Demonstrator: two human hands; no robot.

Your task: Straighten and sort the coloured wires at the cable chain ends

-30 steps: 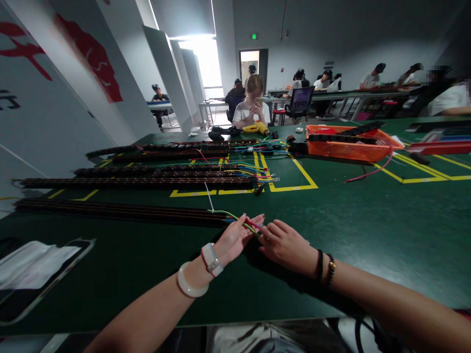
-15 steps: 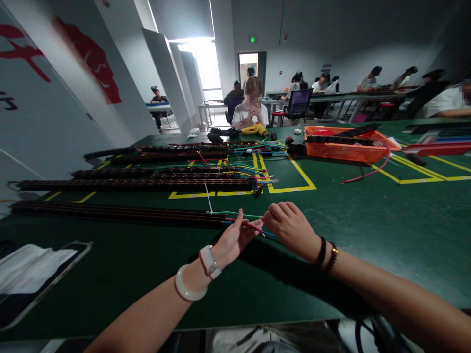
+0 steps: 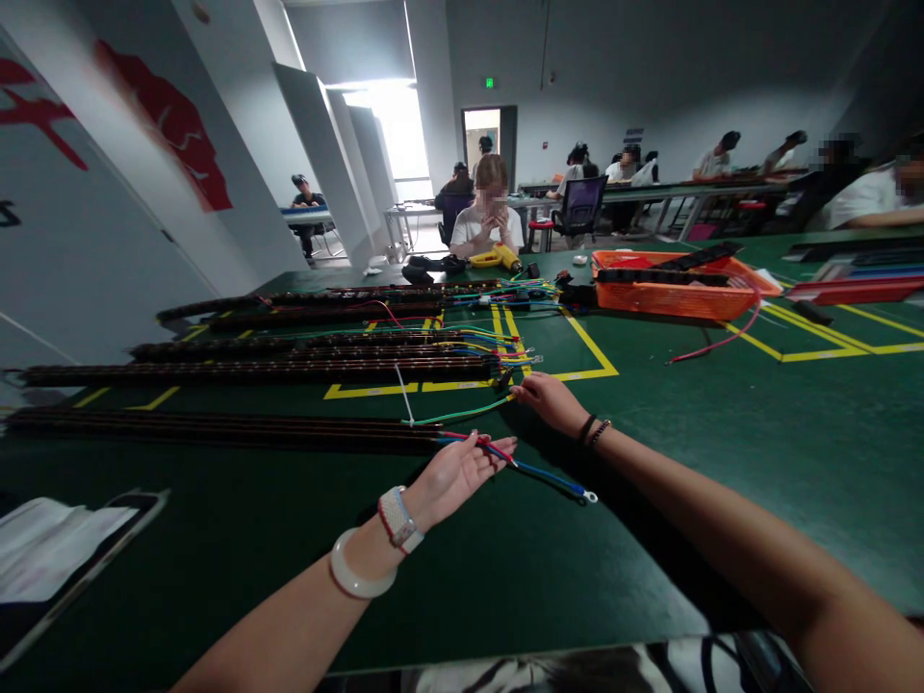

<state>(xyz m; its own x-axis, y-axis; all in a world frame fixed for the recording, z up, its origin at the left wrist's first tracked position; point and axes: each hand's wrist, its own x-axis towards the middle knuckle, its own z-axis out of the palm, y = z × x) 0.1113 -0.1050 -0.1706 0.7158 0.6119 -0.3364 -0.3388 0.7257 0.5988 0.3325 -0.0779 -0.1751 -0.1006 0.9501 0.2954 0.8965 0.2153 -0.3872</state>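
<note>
My left hand (image 3: 458, 474) is palm up, thumb against a red wire (image 3: 498, 450) that crosses its extended fingers. Beside it runs a blue wire (image 3: 552, 475), which ends in a ring terminal (image 3: 590, 497) past the fingertips. Between its fingertips, my right hand (image 3: 552, 397) pinches the end of a green wire (image 3: 462, 415). These wires come out of a long black cable chain (image 3: 217, 428) lying across the green table. A white cable tie (image 3: 404, 393) stands up near the chain's end.
More wired cable chains (image 3: 289, 368) lie farther back. An orange basket (image 3: 671, 298) holds black chain pieces, and a yellow heat gun (image 3: 498, 257) lies near a seated co-worker (image 3: 491, 212). At left is a dark tray (image 3: 93, 568) with white sheeting.
My right hand has moved back and slightly left, drawing the green wire away from the other two. The blue wire's ring terminal has come into sight. My left hand stays nearly in place.
</note>
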